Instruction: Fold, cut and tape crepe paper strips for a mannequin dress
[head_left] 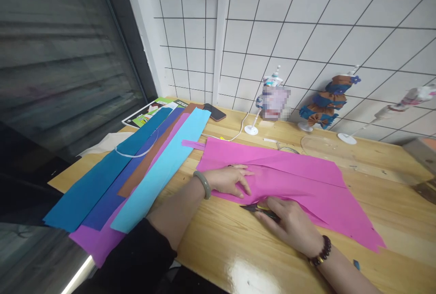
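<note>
A large sheet of bright pink crepe paper (293, 176) lies on the wooden table, creased and folded in places. My left hand (230, 179) rests palm down near its left end, fingers spread against the paper. Just to the right and nearer to me, my right hand (286, 221) is closed around a pair of scissors (250, 208) at the sheet's front edge. Their dark blades point left, below my left fingertips, and the fingers cover most of the handles. A narrow pink strip (193, 144) sticks out at the sheet's far left corner.
Teal (102, 176), blue, brown, purple and light blue paper (163, 167) lengths overlap on the left, overhanging the table edge. A phone (214, 112) lies behind. Small dress forms on stands (251, 129) line the wall grid, one dressed in brown and blue ruffles (323, 103).
</note>
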